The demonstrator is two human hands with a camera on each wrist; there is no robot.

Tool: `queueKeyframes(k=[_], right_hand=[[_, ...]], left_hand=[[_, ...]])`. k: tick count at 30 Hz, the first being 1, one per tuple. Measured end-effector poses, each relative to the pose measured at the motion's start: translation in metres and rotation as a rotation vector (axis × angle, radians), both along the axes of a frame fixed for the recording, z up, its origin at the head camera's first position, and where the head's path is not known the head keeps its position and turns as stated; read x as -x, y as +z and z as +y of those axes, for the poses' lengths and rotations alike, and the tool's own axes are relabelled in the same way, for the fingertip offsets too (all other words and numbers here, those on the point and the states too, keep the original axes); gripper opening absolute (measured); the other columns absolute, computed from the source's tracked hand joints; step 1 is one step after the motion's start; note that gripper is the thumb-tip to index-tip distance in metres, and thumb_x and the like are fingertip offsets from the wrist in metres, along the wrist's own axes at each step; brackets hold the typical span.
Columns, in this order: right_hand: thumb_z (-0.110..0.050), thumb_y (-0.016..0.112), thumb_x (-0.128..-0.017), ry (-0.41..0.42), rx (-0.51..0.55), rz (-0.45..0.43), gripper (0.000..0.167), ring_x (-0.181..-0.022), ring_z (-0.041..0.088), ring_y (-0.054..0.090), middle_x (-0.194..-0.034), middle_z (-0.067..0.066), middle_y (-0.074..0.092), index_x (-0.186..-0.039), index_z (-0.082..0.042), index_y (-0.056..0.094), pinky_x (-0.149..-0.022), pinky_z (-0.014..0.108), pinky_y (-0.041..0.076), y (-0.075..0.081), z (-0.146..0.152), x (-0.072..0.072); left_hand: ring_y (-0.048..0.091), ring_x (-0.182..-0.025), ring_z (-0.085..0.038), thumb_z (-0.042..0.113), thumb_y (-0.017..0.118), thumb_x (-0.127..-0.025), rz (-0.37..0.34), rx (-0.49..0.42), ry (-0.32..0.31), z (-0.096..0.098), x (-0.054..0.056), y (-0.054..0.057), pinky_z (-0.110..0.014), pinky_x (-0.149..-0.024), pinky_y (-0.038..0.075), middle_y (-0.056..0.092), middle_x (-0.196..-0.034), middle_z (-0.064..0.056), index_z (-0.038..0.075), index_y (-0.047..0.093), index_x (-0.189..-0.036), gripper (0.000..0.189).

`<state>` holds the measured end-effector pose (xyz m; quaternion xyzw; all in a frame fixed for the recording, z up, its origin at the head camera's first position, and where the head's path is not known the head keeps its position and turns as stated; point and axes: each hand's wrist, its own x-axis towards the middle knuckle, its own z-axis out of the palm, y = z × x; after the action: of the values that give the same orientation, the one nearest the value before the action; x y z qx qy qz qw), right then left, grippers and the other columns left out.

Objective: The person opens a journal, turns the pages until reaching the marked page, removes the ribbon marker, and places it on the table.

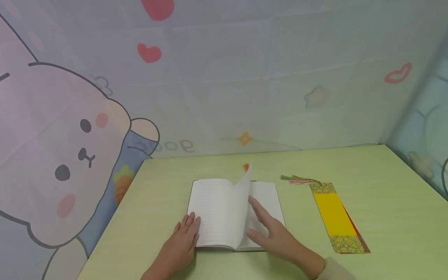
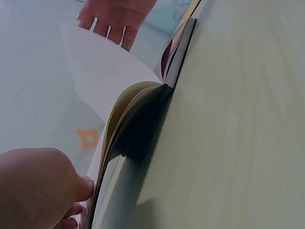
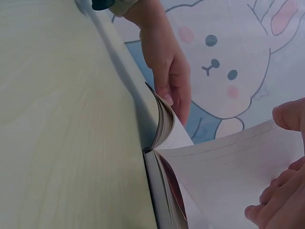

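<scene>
An open notebook [image 1: 213,210] with lined pages lies on the table. My left hand [image 1: 180,241] rests on the outer edge of its left page, fingers stretched forward, thumb [image 2: 83,188] at the near corner. One page [image 1: 245,210] stands raised near the middle. To its right my right hand [image 1: 274,233] has fingers extended against the page, thumb apart. In the right wrist view a dark red strip [image 3: 172,186] lies between the right-hand pages. An orange tassel [image 1: 246,167] shows past the notebook's top edge, beside the raised page.
To the right on the green table [image 1: 395,202] lies a yellow bookmark [image 1: 334,214] with patterned ends, over a red one [image 1: 364,245]. Green and pink tassels [image 1: 297,180] spread from its top. Behind hangs a cloth backdrop [image 1: 224,97] with a cartoon animal.
</scene>
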<state>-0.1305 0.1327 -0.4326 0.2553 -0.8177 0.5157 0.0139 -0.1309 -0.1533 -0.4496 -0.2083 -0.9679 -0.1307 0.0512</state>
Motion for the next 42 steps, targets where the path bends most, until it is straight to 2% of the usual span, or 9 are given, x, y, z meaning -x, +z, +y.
queueKeyframes(k=[4,9,13,18,26,33,35,38,42], right_hand=[[-0.034,0.058,-0.092,0.016,-0.067,0.061,0.073,-0.135,0.022,0.027,-0.152,-0.001,0.021,-0.15,-0.021,0.016,-0.104,0.046,0.031,0.0,-0.008,-0.001],[-0.033,0.059,-0.091,0.064,-0.069,0.105,0.075,-0.137,0.019,0.022,-0.153,0.001,0.019,-0.15,-0.013,0.016,-0.108,0.035,0.024,0.0,-0.017,-0.001],[-0.031,0.059,-0.092,0.102,-0.094,0.181,0.07,-0.138,0.022,0.019,-0.153,0.007,0.017,-0.147,-0.007,0.025,-0.109,0.029,0.018,-0.004,-0.022,0.0],[-0.033,0.057,-0.092,0.142,-0.14,0.207,0.064,-0.138,0.025,0.018,-0.153,0.011,0.015,-0.145,-0.007,0.032,-0.109,0.033,0.021,-0.01,-0.028,0.002],[-0.036,0.054,-0.094,0.163,-0.369,0.297,0.065,-0.139,0.027,0.015,-0.153,0.015,0.015,-0.144,-0.003,0.031,-0.107,0.045,0.026,-0.018,-0.038,0.002],[-0.034,0.058,-0.091,0.172,-0.47,0.353,0.065,-0.139,0.028,0.017,-0.152,0.014,0.019,-0.143,-0.003,0.034,-0.107,0.042,0.028,-0.021,-0.043,0.001],[-0.035,0.057,-0.092,0.165,-0.502,0.385,0.064,-0.138,0.028,0.019,-0.151,0.014,0.021,-0.142,-0.004,0.035,-0.106,0.041,0.029,-0.022,-0.044,0.0],[-0.036,0.056,-0.092,0.166,-0.529,0.438,0.063,-0.137,0.028,0.022,-0.15,0.015,0.024,-0.141,-0.003,0.037,-0.106,0.041,0.03,-0.024,-0.045,0.0],[-0.037,0.056,-0.092,0.173,-0.547,0.483,0.062,-0.137,0.03,0.023,-0.149,0.017,0.026,-0.14,-0.001,0.039,-0.106,0.042,0.03,-0.024,-0.046,0.0]], left_hand=[[0.029,-0.132,-0.039,0.012,0.047,-0.096,0.002,0.005,-0.002,0.0,0.0,0.0,-0.053,-0.105,0.026,0.035,-0.143,-0.023,-0.004,0.043,-0.134,0.042],[0.029,-0.132,-0.039,0.012,0.047,-0.096,-0.003,0.002,-0.002,0.0,-0.001,0.001,-0.053,-0.105,0.026,0.035,-0.143,-0.023,-0.004,0.043,-0.134,0.042],[0.029,-0.132,-0.038,0.012,0.048,-0.096,0.005,0.004,-0.003,0.0,-0.001,0.001,-0.053,-0.105,0.026,0.035,-0.143,-0.022,-0.004,0.043,-0.135,0.042],[0.031,-0.132,-0.037,0.013,0.049,-0.096,0.013,-0.013,0.005,0.0,-0.001,0.003,-0.053,-0.105,0.027,0.036,-0.143,-0.021,-0.003,0.045,-0.134,0.042],[0.033,-0.132,-0.032,0.016,0.047,-0.097,-0.001,-0.049,0.045,-0.001,0.0,0.004,-0.05,-0.105,0.029,0.038,-0.143,-0.017,-0.003,0.041,-0.137,0.045],[0.036,-0.13,-0.03,0.017,0.041,-0.1,-0.02,-0.161,0.103,-0.004,0.0,0.003,-0.047,-0.104,0.031,0.041,-0.141,-0.016,0.001,0.04,-0.138,0.042],[0.037,-0.13,-0.029,0.021,0.04,-0.101,-0.05,-0.213,0.135,-0.004,-0.001,0.004,-0.046,-0.104,0.031,0.041,-0.141,-0.014,0.003,0.039,-0.139,0.043],[0.037,-0.13,-0.028,0.038,0.036,-0.1,-0.092,-0.257,0.177,-0.003,0.0,0.004,-0.047,-0.104,0.032,0.041,-0.142,-0.012,0.005,0.038,-0.141,0.052],[0.037,-0.13,-0.031,0.052,0.041,-0.095,-0.055,-0.212,0.162,0.001,0.0,0.003,-0.049,-0.102,0.034,0.04,-0.142,-0.016,0.001,0.037,-0.14,0.068]])
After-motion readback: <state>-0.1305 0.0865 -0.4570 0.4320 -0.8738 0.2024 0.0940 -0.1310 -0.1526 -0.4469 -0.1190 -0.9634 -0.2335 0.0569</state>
